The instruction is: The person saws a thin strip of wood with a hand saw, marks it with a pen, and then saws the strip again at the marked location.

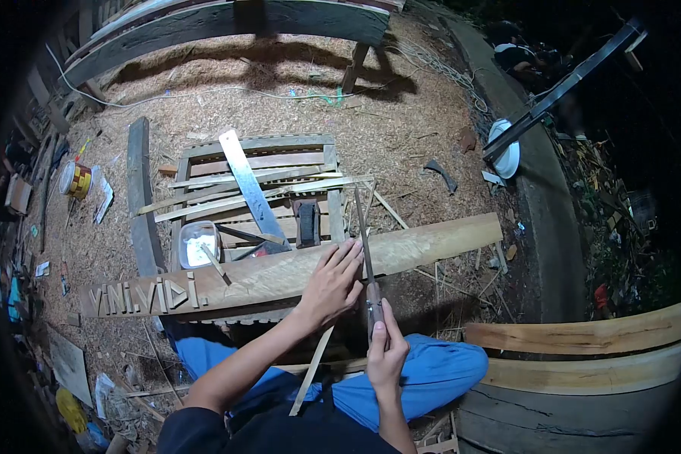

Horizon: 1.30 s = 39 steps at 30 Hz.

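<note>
My left hand (331,286) presses down on a long wooden board (439,240), fingers together over the upper end of a thin wood strip (312,372) that hangs toward my lap. My right hand (387,349) is closed round the handle of a saw (364,246). Its narrow blade, seen nearly edge-on, crosses the board right beside my left fingertips. Raised wooden letters (144,296) reading "VINI.VIDI." are on the board's left part. A small stick (216,265) leans from a clear tub with white contents (199,244) onto the board.
Behind the board, a slatted wooden frame (329,151) carries loose strips, a wide metal blade (250,185) and a dark block (307,224). A beam (140,197) lies left, a yellow-red tin (76,180) beyond it. Planks (583,337) lie right. Sawdust covers the ground.
</note>
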{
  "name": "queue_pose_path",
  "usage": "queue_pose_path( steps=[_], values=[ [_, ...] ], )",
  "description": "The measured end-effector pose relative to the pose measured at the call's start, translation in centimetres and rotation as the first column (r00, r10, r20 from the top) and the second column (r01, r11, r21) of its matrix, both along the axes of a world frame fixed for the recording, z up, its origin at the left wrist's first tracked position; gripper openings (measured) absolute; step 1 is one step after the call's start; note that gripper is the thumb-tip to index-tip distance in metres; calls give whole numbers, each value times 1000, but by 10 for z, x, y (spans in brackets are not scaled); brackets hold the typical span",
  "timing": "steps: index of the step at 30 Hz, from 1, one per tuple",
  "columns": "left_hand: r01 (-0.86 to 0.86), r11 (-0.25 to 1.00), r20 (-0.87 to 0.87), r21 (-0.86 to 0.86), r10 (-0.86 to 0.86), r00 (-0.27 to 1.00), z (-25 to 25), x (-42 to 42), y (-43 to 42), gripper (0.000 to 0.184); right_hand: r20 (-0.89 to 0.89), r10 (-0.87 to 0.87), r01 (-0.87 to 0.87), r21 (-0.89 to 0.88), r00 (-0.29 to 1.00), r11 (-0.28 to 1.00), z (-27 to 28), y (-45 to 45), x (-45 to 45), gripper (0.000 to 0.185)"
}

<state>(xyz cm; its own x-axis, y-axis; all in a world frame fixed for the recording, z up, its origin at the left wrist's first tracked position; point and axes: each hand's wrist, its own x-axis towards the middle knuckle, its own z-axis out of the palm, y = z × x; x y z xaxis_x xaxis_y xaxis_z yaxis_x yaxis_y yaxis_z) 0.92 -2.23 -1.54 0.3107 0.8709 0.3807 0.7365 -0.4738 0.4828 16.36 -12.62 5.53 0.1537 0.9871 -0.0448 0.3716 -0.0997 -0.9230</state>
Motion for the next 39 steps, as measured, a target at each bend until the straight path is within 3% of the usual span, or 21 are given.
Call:
queue_pose_path(
  steps=[1, 2, 4, 8, 10, 15, 18, 22, 26, 28, 31, 35, 38, 39],
  values=[
    [2, 1000, 5, -6, -1, 1000, 1, 0, 0, 59, 14, 17, -17, -20, 1000, 1000, 7, 7, -1, 43],
    [-8, 1000, 4, 2, 8, 1000, 2, 0, 0, 59, 124, 48, -73, 208, 991, 975, -1, 21, 0, 42],
    [-6, 1000, 6, 3, 6, 1000, 3, 3, 0, 59, 38, 57, -57, 0, 998, 998, 12, 20, -3, 42],
    [-49, 998, 12, -31, 50, 999, 6, 5, 3, 59, 31, 69, -71, 83, 997, 994, 2, 1, 3, 43],
    [-48, 999, 49, -1, 48, 998, 1, 6, -1, 55, 122, 65, -86, 172, 990, 981, 2, 7, -4, 43],
    [-54, 998, 96, -23, 56, 994, 3, 7, -1, 54, -8, 44, -44, -20, 999, 999, 7, 10, 4, 42],
    [-61, 998, 53, 5, 60, 997, 2, 8, -2, 53, 57, 64, -67, 55, 996, 996, -1, -5, 14, 42],
    [-54, 998, 53, -15, 55, 997, 3, 6, -1, 54, 89, 66, -81, 178, 994, 981, -2, 41, -6, 42],
    [-45, 999, 35, -10, 45, 998, -2, 5, 0, 57, 47, 48, -46, -33, 998, 998, 0, -3, 13, 43],
    [-32, 999, 19, -17, 33, 999, 0, 4, 1, 57, 144, 63, -93, 207, 988, 974, -3, 13, 5, 43],
    [-53, 998, 20, -35, 54, 998, 7, 5, -2, 57, 71, 63, -66, 32, 995, 997, 9, 31, -5, 43],
    [-57, 998, 52, -36, 58, 997, 8, 5, 1, 56, 31, 61, -62, 36, 998, 997, -18, -17, 23, 45],
    [-33, 998, 21, -45, 34, 999, 5, 2, -4, 56, 21, 59, -60, 70, 998, 996, 1, 23, 0, 43],
    [-37, 998, 22, -45, 38, 999, 5, 4, -4, 57, -41, 25, -28, -55, 999, 998, -1, 31, -1, 43]
  ],
)
